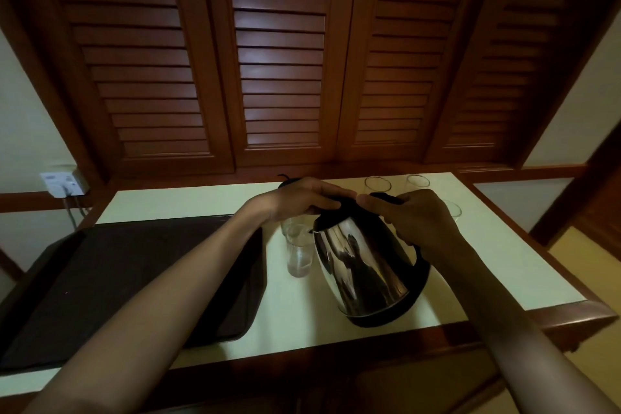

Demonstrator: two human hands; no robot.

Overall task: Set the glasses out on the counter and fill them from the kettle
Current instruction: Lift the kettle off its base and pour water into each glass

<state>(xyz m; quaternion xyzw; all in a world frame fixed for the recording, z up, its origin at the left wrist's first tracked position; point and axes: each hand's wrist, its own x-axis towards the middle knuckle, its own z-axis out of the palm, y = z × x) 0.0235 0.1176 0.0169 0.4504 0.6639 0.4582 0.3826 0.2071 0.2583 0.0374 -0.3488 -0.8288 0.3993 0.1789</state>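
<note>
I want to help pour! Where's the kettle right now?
In the head view the kettle is tilted over the counter, right hand on its handle, left hand on its lid, spout at a glass right of the dark tray.

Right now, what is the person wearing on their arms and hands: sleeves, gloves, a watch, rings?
Nothing that shows. The left hand and right hand have no gloves, and no ring, watch or bracelet is visible. The left forearm and right forearm are uncovered down to the frame's edge, so no sleeve is in view. The light is dim, so small marks could go unseen.
</note>
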